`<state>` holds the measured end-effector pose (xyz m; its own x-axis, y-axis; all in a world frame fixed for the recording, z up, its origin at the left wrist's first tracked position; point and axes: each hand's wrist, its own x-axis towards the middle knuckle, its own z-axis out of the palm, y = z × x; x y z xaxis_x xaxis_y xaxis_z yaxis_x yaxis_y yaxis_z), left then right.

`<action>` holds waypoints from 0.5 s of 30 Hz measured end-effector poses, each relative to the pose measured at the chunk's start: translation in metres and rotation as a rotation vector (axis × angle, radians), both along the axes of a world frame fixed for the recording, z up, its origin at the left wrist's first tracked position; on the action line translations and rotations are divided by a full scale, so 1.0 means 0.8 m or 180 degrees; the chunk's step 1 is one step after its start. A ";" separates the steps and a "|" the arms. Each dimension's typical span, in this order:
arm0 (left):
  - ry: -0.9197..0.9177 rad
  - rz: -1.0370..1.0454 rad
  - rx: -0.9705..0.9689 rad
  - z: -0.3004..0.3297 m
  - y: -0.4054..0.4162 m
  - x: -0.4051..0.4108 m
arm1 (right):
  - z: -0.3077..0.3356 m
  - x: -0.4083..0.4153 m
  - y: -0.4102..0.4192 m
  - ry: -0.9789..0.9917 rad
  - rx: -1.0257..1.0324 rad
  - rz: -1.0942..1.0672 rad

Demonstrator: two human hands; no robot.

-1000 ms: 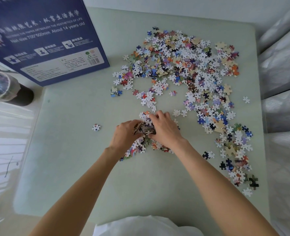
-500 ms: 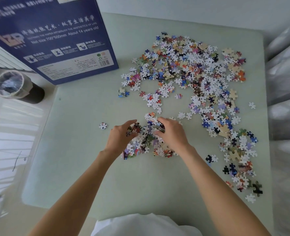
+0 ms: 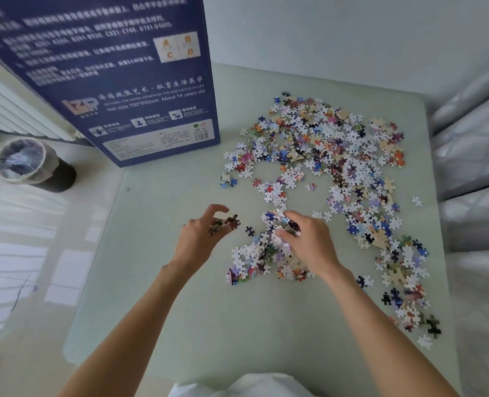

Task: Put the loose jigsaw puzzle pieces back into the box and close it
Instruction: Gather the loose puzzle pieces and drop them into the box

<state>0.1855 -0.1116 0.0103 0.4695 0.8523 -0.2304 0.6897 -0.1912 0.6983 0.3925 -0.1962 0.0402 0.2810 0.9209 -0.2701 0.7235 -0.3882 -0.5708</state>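
Loose jigsaw pieces (image 3: 332, 156) lie scattered over the right half of the pale green table (image 3: 180, 316). A small heap of pieces (image 3: 254, 262) sits just in front of me. My left hand (image 3: 201, 239) holds a few pieces (image 3: 226, 223) above the table, left of the heap. My right hand (image 3: 309, 245) grips a handful of pieces (image 3: 280, 222) above the heap. The dark blue puzzle box (image 3: 108, 78) stands at the table's far left corner, its printed face toward me.
A black bin with a plastic liner (image 3: 28, 164) stands on the floor to the left of the table. A white radiator (image 3: 11, 110) is behind it. Wrapped white bundles (image 3: 475, 167) border the table's right edge. A single dark piece (image 3: 249, 230) lies between my hands.
Both hands have lifted off the heap with pieces in them and drawn apart, the left moving left. The view has tilted up, showing more of the box.
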 end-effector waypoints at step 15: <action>-0.0935 0.0228 0.3025 0.306 0.267 -0.082 | 0.290 -0.071 0.243 -0.0280 0.2032 0.0691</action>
<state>0.1198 0.1018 0.2553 0.3386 0.6511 0.6793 0.5460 -0.7239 0.4217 0.3360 -0.0021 0.2720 0.0680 0.9302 0.3607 0.8012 0.1645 -0.5753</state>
